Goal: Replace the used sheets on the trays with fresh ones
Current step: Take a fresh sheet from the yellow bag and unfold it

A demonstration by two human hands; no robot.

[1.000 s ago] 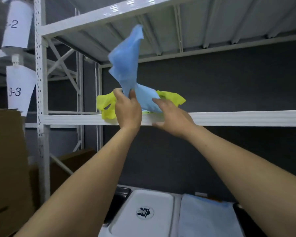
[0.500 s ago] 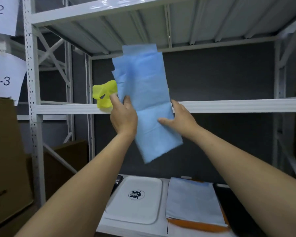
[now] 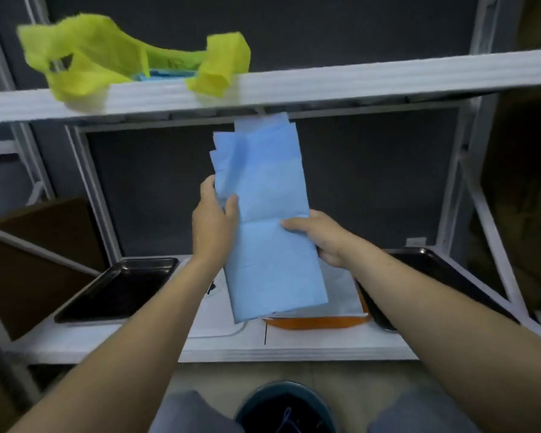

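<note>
A folded blue sheet (image 3: 264, 195) hangs upright between my hands, above the lower shelf. My left hand (image 3: 213, 223) pinches its left edge, and my right hand (image 3: 322, 237) grips its right edge lower down. Behind it, a white tray (image 3: 214, 320) lies on the lower shelf, mostly hidden. To its right an orange tray (image 3: 317, 322) carries a pale sheet (image 3: 341, 292). A black tray (image 3: 119, 290) sits at the left and another black tray (image 3: 431, 276) at the right. A yellow bag (image 3: 107, 57) holding more blue sheets (image 3: 166, 74) rests on the upper shelf.
The white upper shelf edge (image 3: 356, 79) runs across just above the sheet. Cardboard boxes (image 3: 35, 254) stand at the left beyond the rack upright. A dark round bin (image 3: 286, 407) sits on the floor between my knees.
The blue sheet has come down from the upper shelf level to in front of the lower shelf, still in both hands. My view has tilted down, showing all the trays.
</note>
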